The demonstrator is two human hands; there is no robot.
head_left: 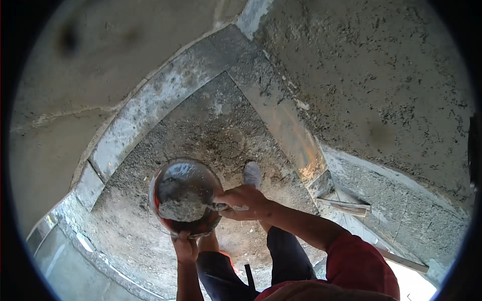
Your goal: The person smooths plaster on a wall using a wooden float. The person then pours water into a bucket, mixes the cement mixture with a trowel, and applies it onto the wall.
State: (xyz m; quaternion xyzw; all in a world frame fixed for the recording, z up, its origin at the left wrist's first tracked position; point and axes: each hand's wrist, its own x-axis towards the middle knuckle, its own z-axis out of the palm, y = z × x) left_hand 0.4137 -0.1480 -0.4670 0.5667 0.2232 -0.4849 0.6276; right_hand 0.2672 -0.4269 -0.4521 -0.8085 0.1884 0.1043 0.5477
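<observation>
A round, dark basin (186,180) with a shiny inner wall is held in front of my body, and a lump of grey wet mortar (183,206) lies in it. My left hand (185,247) grips the near rim of the basin from below. At the basin's right side, my right hand (245,202) is closed round a tool handle (217,206) that reaches over the rim. The tool's blade cannot be made out against the mortar.
Rough dirt floor (201,125) lies below, bordered by a concrete ledge (145,103). Plastered walls (371,80) rise on both sides. Wooden pieces (344,205) stick out at the right. My shoe (252,174) stands beyond my right hand.
</observation>
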